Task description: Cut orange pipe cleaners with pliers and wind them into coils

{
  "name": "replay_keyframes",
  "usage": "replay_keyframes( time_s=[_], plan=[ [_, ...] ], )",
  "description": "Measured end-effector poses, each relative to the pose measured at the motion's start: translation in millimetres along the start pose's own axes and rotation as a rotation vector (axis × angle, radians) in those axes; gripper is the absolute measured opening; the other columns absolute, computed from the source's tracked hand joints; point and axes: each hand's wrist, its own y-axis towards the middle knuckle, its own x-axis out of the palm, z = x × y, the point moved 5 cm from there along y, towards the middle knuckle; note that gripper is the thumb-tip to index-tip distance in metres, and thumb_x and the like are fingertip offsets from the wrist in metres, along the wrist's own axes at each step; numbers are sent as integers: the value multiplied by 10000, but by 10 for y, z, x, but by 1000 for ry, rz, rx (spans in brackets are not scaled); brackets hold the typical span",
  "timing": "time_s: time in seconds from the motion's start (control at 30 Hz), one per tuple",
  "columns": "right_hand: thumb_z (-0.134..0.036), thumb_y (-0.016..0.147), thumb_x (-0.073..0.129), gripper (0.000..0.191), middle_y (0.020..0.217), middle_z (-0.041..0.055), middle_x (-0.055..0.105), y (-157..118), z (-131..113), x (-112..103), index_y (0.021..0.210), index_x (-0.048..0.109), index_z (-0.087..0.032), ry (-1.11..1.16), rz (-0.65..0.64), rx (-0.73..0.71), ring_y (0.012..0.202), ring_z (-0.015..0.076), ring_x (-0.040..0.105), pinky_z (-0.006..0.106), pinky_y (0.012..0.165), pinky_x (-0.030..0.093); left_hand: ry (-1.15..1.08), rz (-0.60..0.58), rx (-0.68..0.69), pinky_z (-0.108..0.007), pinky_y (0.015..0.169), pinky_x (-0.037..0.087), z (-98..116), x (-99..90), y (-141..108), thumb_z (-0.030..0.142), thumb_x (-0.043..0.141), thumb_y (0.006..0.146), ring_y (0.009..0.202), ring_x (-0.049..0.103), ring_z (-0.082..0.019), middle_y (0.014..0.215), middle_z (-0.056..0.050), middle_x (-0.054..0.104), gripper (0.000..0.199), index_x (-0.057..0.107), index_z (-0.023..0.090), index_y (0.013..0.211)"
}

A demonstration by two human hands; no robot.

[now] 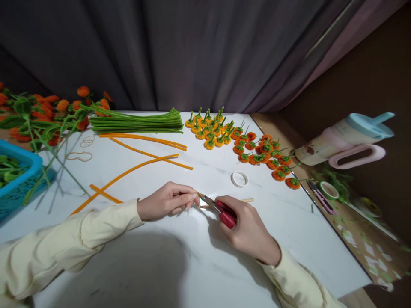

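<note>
My right hand (248, 224) is wrapped round the red handles of a pair of pliers (227, 215). The metal jaws point left and meet the fingertips of my left hand (170, 199). Between those pinched fingers a small orange-yellow bit of pipe cleaner (199, 194) peeks out; the rest of it is hidden. Beyond my left hand lie loose orange pipe cleaners (138, 167), some crossing each other. A thin wooden stick (248, 200) lies behind my right hand, and a white roll of tape (239, 179) rests a little farther off.
Green pipe cleaners (138, 122) lie bundled at the back, beside yellow flower heads (210, 132) and orange ones (257, 158). At left are a blue basket (32, 160) and orange flowers (48, 111). A handled tumbler (340, 137) and snips (321, 199) are at right.
</note>
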Motion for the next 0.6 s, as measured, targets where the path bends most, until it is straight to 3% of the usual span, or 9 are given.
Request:
replay_keyframes(
  time_s=[0.6],
  plan=[
    [-191, 620, 456, 306, 781, 2, 614, -5, 23, 17, 893, 596, -189, 25, 9, 19, 649, 166, 542, 271, 587, 353, -20, -16, 3, -183, 415, 204, -16, 5, 8, 408, 516, 893, 421, 305, -14, 603, 36, 448, 360, 636, 69, 875]
  ],
)
